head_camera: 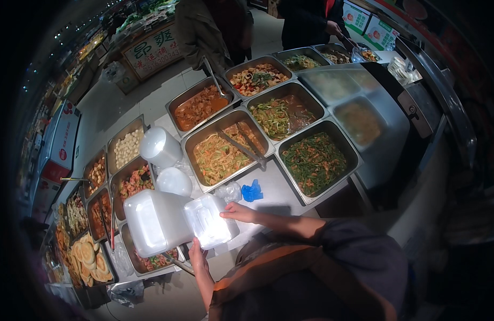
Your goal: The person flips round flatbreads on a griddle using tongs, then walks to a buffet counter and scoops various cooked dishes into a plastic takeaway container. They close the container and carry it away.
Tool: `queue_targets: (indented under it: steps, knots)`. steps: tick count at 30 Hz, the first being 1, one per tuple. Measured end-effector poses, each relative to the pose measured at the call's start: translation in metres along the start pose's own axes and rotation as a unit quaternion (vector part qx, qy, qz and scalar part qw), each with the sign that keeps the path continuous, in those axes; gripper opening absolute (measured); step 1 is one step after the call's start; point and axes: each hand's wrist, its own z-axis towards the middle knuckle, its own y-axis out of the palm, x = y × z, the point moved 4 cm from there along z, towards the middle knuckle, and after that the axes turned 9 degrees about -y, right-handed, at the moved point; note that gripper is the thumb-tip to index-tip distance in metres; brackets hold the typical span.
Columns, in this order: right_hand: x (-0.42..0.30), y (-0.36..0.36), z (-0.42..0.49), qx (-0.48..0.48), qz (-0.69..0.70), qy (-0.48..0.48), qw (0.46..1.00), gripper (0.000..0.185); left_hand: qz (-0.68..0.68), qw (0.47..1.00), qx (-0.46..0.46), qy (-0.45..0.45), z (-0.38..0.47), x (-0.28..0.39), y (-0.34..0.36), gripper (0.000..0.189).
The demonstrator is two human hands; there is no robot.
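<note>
My right hand [241, 212] grips the right side of a translucent rectangular plastic takeaway container [210, 222], which catches a strong glare. My left hand [198, 255] has its thumb at the container's lower left edge; its other fingers are partly hidden. Directly left is a larger stack of nested rectangular containers [156, 222], beside or touching the held one; I cannot tell which. Behind them stand a stack of round plastic bowls [160, 146] and a round white lid or bowl [174, 181]. A crumpled blue plastic item [252, 191] and a clear plastic bag [229, 191] lie on the counter.
Steel pans of cooked food surround the counter, including green beans [313, 160], noodles with tongs [243, 144] and a stew with a ladle [217, 82]. Flatbreads [89, 259] lie at left. A clear cover [355, 104] spans the right pans. Two people stand across the counter.
</note>
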Motion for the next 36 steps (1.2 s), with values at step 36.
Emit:
queue_targets:
  steps: [36]
  knots:
    - [0.01, 0.002, 0.007, -0.003, 0.003, -0.01, 1.0, 0.073, -0.014, 1.0, -0.001, 0.003, -0.001, 0.001, 0.001, 0.042]
